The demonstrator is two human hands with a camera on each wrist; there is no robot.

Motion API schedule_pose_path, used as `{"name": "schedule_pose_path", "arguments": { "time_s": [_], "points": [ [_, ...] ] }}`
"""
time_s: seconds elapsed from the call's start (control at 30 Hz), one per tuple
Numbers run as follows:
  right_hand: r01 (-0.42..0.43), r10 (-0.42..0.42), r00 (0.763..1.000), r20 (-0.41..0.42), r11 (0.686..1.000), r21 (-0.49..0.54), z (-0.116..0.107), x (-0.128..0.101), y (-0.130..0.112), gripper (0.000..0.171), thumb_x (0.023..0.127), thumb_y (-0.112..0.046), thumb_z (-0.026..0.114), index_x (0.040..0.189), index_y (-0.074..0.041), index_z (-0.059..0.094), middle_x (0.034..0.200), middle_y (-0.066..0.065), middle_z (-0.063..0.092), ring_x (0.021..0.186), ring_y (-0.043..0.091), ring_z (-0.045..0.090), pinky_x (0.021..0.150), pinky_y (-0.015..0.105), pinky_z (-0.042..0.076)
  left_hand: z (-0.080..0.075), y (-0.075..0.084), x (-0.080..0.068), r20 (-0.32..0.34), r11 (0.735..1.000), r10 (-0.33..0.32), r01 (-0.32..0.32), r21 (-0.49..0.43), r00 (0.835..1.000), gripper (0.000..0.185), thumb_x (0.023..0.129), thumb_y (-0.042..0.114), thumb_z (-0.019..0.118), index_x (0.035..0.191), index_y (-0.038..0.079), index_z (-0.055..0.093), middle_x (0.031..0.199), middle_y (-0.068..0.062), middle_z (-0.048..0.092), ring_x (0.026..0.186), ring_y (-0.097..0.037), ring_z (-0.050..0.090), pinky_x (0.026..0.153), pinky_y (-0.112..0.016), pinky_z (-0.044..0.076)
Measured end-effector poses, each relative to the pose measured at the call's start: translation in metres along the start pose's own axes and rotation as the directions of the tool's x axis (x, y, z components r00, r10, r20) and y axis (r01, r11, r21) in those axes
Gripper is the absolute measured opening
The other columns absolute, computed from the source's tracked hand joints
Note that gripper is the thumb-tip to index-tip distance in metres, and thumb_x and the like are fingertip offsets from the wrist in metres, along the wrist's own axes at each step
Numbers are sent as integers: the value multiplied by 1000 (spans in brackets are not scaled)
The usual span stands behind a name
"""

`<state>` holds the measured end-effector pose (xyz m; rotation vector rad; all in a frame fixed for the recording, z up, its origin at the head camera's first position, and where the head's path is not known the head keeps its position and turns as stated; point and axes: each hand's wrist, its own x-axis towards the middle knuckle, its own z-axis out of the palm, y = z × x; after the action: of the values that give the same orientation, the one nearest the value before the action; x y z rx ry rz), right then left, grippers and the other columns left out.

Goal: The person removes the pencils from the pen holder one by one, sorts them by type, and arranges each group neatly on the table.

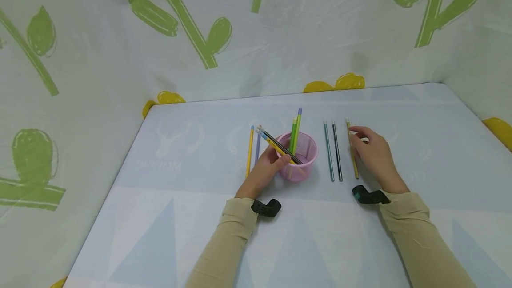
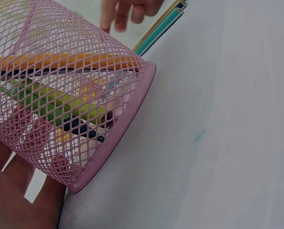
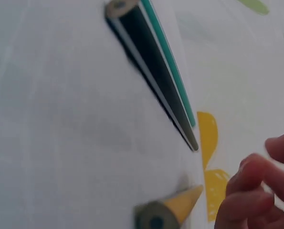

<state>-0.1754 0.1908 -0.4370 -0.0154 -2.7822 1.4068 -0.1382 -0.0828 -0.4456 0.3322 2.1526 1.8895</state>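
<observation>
The big pale blue table (image 1: 168, 217) fills the low half of the head view, with a white cloth wall with green plants (image 1: 80, 34) standing behind it at twelve o'clock.

Near the middle of the table sits the pink mesh cup (image 1: 302, 163). It holds some green and purple pencils (image 1: 296, 134) that stick up toward twelve o'clock. The left wrist view shows the cup (image 2: 70, 105) up close, with pencils seen through the mesh.

The left hand (image 1: 266, 170) is at the cup's nine o'clock side. Its fingers are curled round a yellow and black pencil (image 1: 278, 146), and the low end of that pencil is inside the cup while the top end leans out toward ten o'clock.

The right hand (image 1: 374, 154) is at three o'clock from the cup, well apart from it. Its bent fingertips rest on a yellow-green pencil (image 1: 353, 152) lying flat on the table (I cannot tell if they pinch it or just touch it).

Between the cup and that hand lie a teal pencil (image 1: 329, 152) and a black pencil (image 1: 337, 152), side by side.

At nine o'clock from the left hand lie a yellow pencil (image 1: 250, 152) and a light purple pencil (image 1: 258, 148)
</observation>
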Motion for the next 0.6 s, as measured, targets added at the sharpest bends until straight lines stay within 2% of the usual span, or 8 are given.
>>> {"name": "schedule_pose_path", "arguments": {
  "time_s": [0.07,0.17,0.33,0.4,0.5,0.6],
  "points": [
    [13,-13,1000,7,998,66,3,0,-2,42,92,-38,42,124,-11,50,97,11,53,61,18,51,48,25,43,0,-5,2,-9,1000,4,-4,0,1000,65,80,55,54,136,33,30,136,14,37,122,-9,37,99,-32,31],
    [12,-21,998,52,985,169,8,-1,-5,43,92,-38,43,125,-11,48,97,13,55,69,20,52,54,23,46,0,-6,3,-4,1000,17,-17,-2,1000,67,79,57,54,136,32,30,135,12,37,121,-10,38,99,-32,31],
    [-2,-38,989,145,965,263,12,-5,-12,45,92,-42,43,127,-14,45,103,12,56,84,22,55,70,21,48,-1,-8,3,15,999,43,-42,-22,999,76,76,61,55,138,26,28,136,5,37,121,-13,39,99,-34,31],
    [-19,-38,984,176,950,312,14,-7,-16,47,90,-45,44,127,-16,45,106,10,55,88,22,55,74,22,48,-1,-8,3,15,999,38,-37,-23,999,76,75,62,55,138,28,29,136,6,38,121,-12,39,99,-33,31],
    [-35,-64,974,219,906,423,17,-11,-23,49,89,-46,45,127,-16,45,109,9,52,93,23,52,78,22,47,-1,-8,3,5,999,31,-31,-20,1000,70,77,59,55,137,31,31,134,9,39,120,-10,40,99,-32,31],
    [-28,-128,957,262,852,522,23,-15,-30,48,90,-43,45,129,-15,43,115,10,48,100,25,50,82,24,46,-1,-8,3,-2,999,28,-28,-23,1000,66,78,56,55,136,32,32,134,11,39,119,-9,40,99,-32,31]
  ]
}}
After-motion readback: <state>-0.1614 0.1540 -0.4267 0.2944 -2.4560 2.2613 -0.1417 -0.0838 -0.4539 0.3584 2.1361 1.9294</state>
